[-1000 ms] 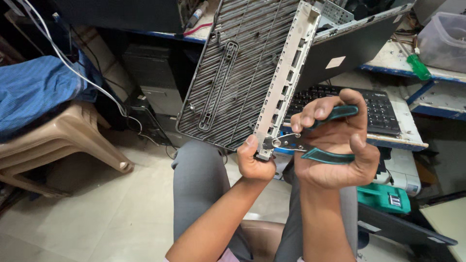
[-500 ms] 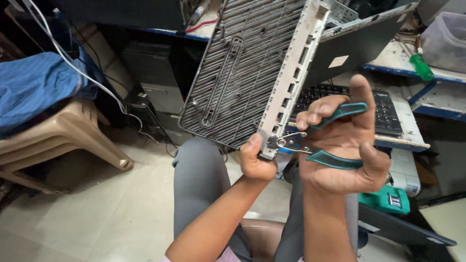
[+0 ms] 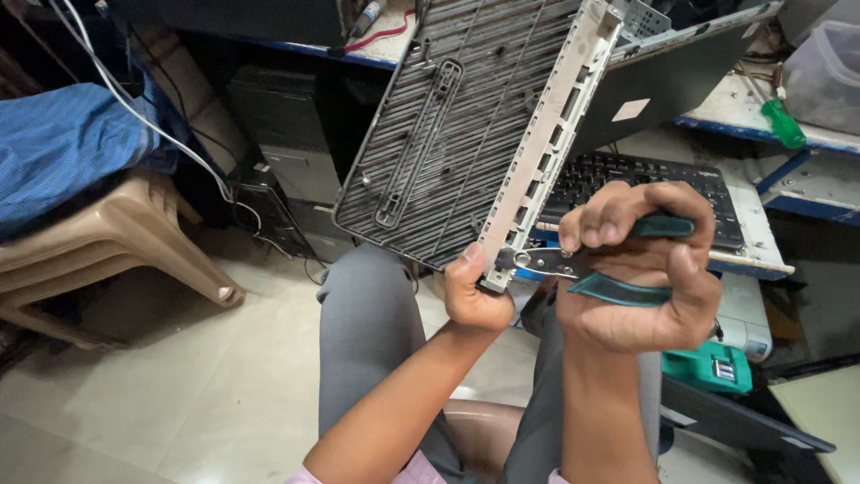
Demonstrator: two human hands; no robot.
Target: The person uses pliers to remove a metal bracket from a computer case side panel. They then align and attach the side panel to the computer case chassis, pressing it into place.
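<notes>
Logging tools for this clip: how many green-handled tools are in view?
2. The pliers are in the right hand, jaws at the lower corner of the panel; a green screwdriver lies on the shelf, upper right. Others may be hidden.

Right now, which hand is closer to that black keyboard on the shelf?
Right. The right hand, gripping the green-handled pliers, sits just in front of the keyboard. The left hand holds the slatted panel's lower corner, farther left.

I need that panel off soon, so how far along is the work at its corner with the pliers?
Done: the slatted panel is lifted and tilted, its lower corner held by the left hand. In hand: the right hand squeezes green-handled pliers, nose at that corner. Left: the white edge strip remains attached; no removed parts visible.
</notes>
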